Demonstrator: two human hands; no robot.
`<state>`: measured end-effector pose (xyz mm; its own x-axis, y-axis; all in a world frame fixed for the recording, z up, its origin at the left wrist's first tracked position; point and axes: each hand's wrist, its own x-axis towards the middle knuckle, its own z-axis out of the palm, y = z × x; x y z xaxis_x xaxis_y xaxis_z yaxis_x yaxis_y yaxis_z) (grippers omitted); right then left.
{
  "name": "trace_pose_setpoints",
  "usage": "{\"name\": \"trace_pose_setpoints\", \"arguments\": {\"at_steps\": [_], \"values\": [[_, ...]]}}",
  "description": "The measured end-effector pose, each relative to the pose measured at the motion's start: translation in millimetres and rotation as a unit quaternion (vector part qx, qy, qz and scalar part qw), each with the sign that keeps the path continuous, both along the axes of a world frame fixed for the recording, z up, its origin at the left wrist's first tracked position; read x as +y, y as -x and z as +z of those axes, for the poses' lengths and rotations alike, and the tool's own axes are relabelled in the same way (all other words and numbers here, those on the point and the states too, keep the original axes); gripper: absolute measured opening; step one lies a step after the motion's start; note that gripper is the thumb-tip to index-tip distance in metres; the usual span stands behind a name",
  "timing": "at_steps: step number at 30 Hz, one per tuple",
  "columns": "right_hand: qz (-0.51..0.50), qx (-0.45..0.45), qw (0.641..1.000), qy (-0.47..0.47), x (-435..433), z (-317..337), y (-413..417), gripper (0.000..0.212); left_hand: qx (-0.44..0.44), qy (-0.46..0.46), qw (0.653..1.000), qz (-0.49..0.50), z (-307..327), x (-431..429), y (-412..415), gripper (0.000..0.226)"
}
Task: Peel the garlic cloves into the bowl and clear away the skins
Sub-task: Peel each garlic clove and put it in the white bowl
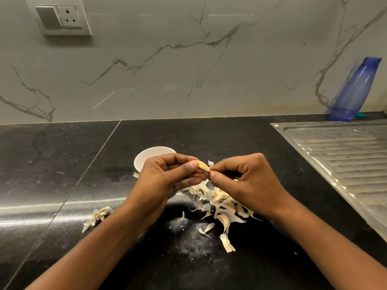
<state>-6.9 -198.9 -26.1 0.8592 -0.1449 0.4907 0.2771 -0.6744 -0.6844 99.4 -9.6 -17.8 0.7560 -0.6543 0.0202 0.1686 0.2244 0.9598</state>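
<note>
Head view: pale yellow garlic clove (203, 165) pinched above glossy black stone counter (62, 164).
Left hand (167, 176) and right hand (247, 181) both gripped it beside the white round bowl (144, 158); papery skins (222, 208) lay beneath, ribbed steel drainboard (345, 155) right.

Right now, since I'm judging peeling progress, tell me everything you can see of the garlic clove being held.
The garlic clove is curved, pale cream-yellow and smooth, apparently mostly bare. It slants, pointed tip lower, above the skins, near the white bowl. The left hand pinches its blunt end; the right hand pinches its tip.
</note>
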Motion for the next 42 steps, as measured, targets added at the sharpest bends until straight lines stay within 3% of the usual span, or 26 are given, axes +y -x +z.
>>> {"name": "trace_pose_setpoints", "arguments": {"at_steps": [10, 17, 23, 28, 42], "values": [[-0.016, -0.029, 0.999, -0.033, 9, -1, 2, 0.011, 0.078, 0.003, 0.996, -0.030, 5, 2, 2, 0.019], [0.018, -0.020, 0.986, -0.164, 14, 2, 4, 0.008, 0.138, 0.015, 0.988, -0.059, 6, 2, 3, 0.021], [0.043, 0.032, 0.971, -0.231, 9, 4, -2, 0.015, 0.114, 0.016, 0.991, -0.071, 7, 3, -2, 0.026], [0.040, 0.059, 0.975, -0.209, 10, 3, -4, 0.010, 0.083, 0.000, 0.994, -0.075, 6, 2, -2, 0.030], [-0.031, 0.013, 0.974, -0.225, 2, 7, -4, 0.011, 0.081, 0.004, 0.994, -0.069, 4, 1, -4, 0.032]]}}
